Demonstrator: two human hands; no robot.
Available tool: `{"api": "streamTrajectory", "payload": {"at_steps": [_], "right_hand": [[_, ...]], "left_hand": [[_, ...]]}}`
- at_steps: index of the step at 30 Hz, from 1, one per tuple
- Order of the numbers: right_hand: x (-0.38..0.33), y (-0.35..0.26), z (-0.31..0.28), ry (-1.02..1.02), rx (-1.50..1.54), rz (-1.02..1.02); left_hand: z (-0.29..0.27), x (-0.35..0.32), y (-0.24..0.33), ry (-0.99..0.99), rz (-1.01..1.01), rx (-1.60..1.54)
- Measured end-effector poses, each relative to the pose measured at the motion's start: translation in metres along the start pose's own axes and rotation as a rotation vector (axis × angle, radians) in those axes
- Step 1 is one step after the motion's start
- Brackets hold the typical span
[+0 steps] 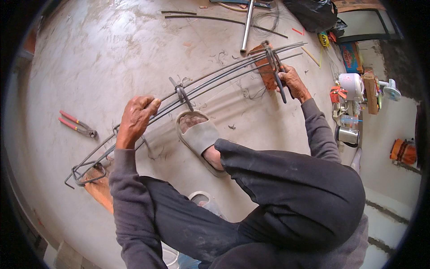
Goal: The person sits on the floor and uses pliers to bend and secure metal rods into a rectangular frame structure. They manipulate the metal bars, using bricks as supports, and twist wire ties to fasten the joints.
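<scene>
A long cage of grey steel bars (pixel 210 78) is laid across the concrete floor (pixel 112 49), propped on a red brick (pixel 267 71). It is clasped by the left hand (pixel 136 119), fingers curled around the bars. Dark pincers (pixel 277 71), squeezed in the right hand (pixel 293 82), are closed on a stirrup tie. One middle stirrup (pixel 181 93) appears tied; more seem left. Red-handled pincers (pixel 76 124) lie unused toward the floor's left edge
</scene>
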State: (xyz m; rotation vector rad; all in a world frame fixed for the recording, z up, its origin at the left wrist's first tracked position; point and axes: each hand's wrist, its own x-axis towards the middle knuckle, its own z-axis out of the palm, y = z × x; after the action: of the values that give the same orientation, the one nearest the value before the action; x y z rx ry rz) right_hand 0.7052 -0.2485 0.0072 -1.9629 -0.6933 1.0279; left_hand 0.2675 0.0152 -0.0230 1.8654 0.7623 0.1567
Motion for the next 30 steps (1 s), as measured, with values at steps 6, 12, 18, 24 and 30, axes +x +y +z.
{"api": "streamTrajectory", "payload": {"at_steps": [6, 12, 18, 24, 30], "right_hand": [[0.003, -0.003, -0.011, 0.054, 0.009, 0.068], [-0.001, -0.006, -0.019, -0.019, 0.002, 0.047], [-0.003, -0.008, -0.008, -0.097, -0.041, 0.015], [-0.002, -0.001, 0.001, 0.027, -0.047, 0.053], [-0.010, -0.001, 0.002, 0.018, 0.026, 0.069]], "left_hand": [[0.000, -0.001, 0.002, -0.003, 0.015, -0.011], [0.000, -0.003, 0.005, -0.013, 0.005, -0.014], [-0.003, -0.003, -0.001, -0.012, 0.008, 0.006], [-0.002, -0.001, -0.005, -0.018, -0.023, -0.022], [0.001, 0.000, -0.002, 0.009, -0.010, 0.010]]}}
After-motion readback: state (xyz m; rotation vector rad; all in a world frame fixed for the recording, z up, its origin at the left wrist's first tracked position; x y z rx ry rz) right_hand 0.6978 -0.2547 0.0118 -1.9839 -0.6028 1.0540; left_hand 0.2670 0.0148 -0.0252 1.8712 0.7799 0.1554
